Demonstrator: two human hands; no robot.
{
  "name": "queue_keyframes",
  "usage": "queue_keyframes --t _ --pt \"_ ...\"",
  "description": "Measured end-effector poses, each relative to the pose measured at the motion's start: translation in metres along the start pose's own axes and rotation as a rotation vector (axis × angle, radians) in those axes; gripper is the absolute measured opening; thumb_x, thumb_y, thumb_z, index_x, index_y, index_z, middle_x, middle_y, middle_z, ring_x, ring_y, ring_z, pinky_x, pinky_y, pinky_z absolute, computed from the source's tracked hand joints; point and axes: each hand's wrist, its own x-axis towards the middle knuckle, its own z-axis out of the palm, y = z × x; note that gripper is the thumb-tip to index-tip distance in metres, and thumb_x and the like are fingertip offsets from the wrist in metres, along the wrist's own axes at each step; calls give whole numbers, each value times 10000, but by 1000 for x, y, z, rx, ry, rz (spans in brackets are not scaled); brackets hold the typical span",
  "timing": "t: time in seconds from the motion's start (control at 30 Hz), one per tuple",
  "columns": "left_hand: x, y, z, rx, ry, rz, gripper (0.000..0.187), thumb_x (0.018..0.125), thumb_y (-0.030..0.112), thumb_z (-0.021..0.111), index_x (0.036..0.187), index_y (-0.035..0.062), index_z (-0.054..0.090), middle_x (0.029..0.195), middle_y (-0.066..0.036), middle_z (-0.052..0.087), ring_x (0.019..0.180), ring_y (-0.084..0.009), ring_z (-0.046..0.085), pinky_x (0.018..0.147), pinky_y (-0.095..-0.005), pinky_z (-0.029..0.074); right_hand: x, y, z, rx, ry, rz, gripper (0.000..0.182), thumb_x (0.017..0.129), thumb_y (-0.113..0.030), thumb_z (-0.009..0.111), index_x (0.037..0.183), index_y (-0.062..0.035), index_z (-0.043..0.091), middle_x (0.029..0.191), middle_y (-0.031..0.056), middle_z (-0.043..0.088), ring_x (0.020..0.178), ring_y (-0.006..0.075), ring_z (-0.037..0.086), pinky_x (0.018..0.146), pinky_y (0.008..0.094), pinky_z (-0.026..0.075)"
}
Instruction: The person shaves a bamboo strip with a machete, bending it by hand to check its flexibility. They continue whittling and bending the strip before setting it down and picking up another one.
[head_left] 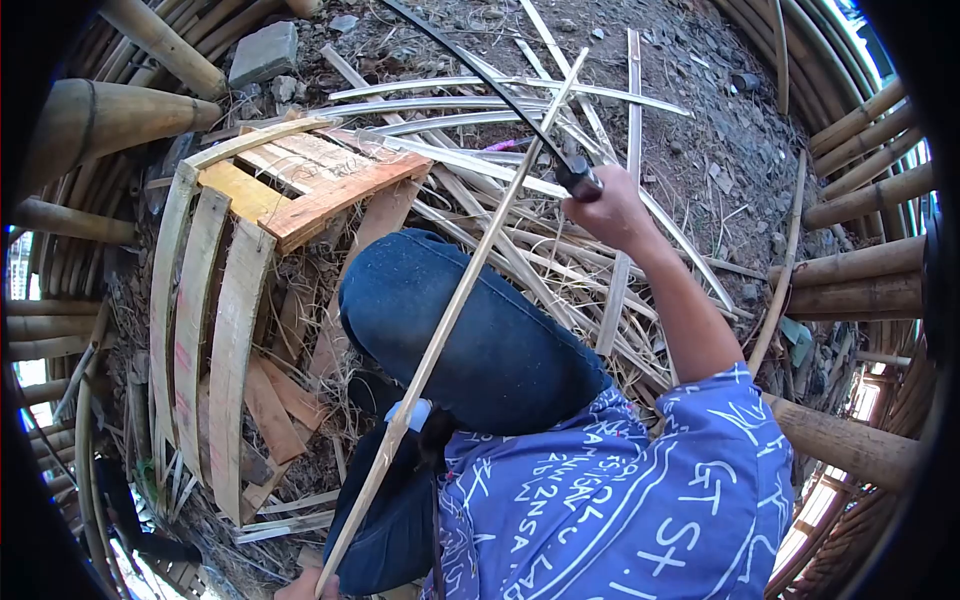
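Note:
My right hand [612,210] is closed round the dark handle of a machete [480,68], whose long thin black blade points up and to the left. At the bottom edge, my left hand [303,586] is partly cut off, its fingers closed on the lower end of a long bamboo strip [465,290]. This strip runs diagonally up across my bent knee [450,325], and its upper part overlaps the blade in this view. A small white pad [410,414] shows beside the strip, near my lap.
A slatted wooden crate [350,208] stands left of my knee. Split bamboo strips [560,262] and shavings lie heaped ahead and to the right. A concrete block [264,54] sits on the dirt at upper left. Bamboo poles [850,270] line both sides.

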Motion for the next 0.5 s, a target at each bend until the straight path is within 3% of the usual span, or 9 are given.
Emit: queue_keyframes --t 0.07,0.13,0.17,0.27,0.3,0.33,0.4,0.43,0.5 --pt "-2 3 -1 -2 5 -37 280 900 234 599 982 -26 660 786 -238 642 640 -345 617 586 -400 480 12 3 8 -69 -9 -24 229 651 -161 624 548 12 514 498 98 529 467 179 477 496 332 392" --pt "-2 0 3 -79 -34 -41 293 897 254 605 971 -23 665 760 -236 640 622 -348 612 585 -395 483 23 7 17 -59 99 46 249 660 -181 688 616 28 561 526 110 549 484 276 520 546 365 445" --pt "-2 -4 4 -92 -36 -47 293 897 254 605 971 -23 665 760 -236 640 622 -348 612 585 -395 483 26 0 19 -99 96 61 278 659 -200 707 603 38 575 549 144 575 523 286 567 567 367 467" --pt "-5 -9 7 -259 -160 -94 303 893 269 610 975 -17 668 727 -237 629 600 -347 599 576 -391 479 47 9 27 -127 -15 14 278 666 -201 703 630 46 581 585 161 601 542 269 589 564 373 465" --pt "-8 -6 6 -184 -131 -92 306 894 273 608 971 -16 669 722 -237 624 603 -345 595 567 -397 472 49 10 30 -158 42 -11 209 675 -199 632 635 7 628 528 126 570 490 212 544 532 343 437" --pt "-10 -2 5 -109 -100 -89 309 894 278 606 967 -15 670 718 -237 619 606 -343 591 557 -403 466 53 11 29 -162 38 -14 209 675 -199 632 635 7 628 528 126 570 490 212 544 532 343 437" --pt "-11 -1 -2 -97 -131 -110 280 885 245 603 958 -19 663 743 -235 623 623 -347 584 558 -424 459 67 28 21 -59 54 145 247 692 -215 649 654 28 627 546 132 581 536 205 576 548 348 446" --pt "-10 -5 -4 -126 -203 -141 261 882 223 598 949 -22 659 756 -231 626 638 -348 589 558 -429 458 83 65 23 -85 73 186 286 696 -238 660 663 44 623 570 140 593 575 210 607 566 351 460" --pt "-9 -10 -4 -172 -288 -160 235 874 191 593 942 -25 653 769 -223 631 652 -345 596 555 -434 456 88 72 9 -150 71 225 308 681 -257 670 701 49 637 637 164 625 620 234 631 593 357 476"
